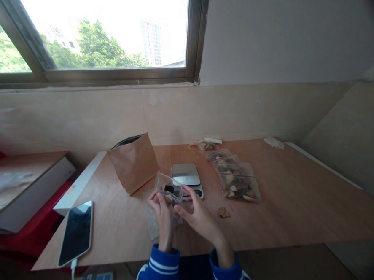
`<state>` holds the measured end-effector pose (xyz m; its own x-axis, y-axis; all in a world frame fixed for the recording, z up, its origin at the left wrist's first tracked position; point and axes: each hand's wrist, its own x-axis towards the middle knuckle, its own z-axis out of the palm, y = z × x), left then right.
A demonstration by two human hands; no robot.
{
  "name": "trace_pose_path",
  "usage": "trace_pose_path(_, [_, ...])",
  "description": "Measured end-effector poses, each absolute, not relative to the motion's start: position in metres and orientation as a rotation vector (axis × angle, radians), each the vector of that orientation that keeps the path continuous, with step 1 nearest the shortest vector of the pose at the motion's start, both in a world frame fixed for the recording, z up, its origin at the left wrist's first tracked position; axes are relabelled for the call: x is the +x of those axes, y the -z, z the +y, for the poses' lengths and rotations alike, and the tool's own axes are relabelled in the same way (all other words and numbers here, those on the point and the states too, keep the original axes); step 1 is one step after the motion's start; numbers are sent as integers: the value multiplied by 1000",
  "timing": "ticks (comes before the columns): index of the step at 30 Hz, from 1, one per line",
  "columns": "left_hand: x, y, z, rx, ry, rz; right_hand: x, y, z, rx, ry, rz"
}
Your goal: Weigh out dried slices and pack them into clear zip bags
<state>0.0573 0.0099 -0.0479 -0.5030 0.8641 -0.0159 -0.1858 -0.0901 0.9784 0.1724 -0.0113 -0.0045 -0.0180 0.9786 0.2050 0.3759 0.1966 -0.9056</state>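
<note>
A clear zip bag (160, 183) is held up in front of me, its mouth spread apart. Inside it lie a small dark item and brownish pieces that I cannot make out well. My left hand (162, 215) pinches the bag's lower left side. At its right edge, my right hand (202, 217) grips with the fingers, the thumb standing apart on the near side. Just behind the bag sits a small digital scale (186, 174), its front partly hidden by my right hand. More clear plastic (152, 222) lies under my left hand. A dried brown piece (223, 212) rests right of my right hand.
A brown paper pouch (134, 164) stands open at the back left. Several filled zip bags (240, 187) overlap on the right, with another small bag (208, 146) behind. A phone (76, 233) with a charging cable (73, 269) lies by the table's left edge.
</note>
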Motion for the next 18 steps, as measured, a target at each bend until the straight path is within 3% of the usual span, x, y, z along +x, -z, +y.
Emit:
trace_pose_path(11, [50,43,11,927,-1679,1251,187,-3,-7,-1180,-851,-1250])
trace_pose_path(18, [44,42,22,973,-1609,1007,190,24,-4,-1150,-880,-1087])
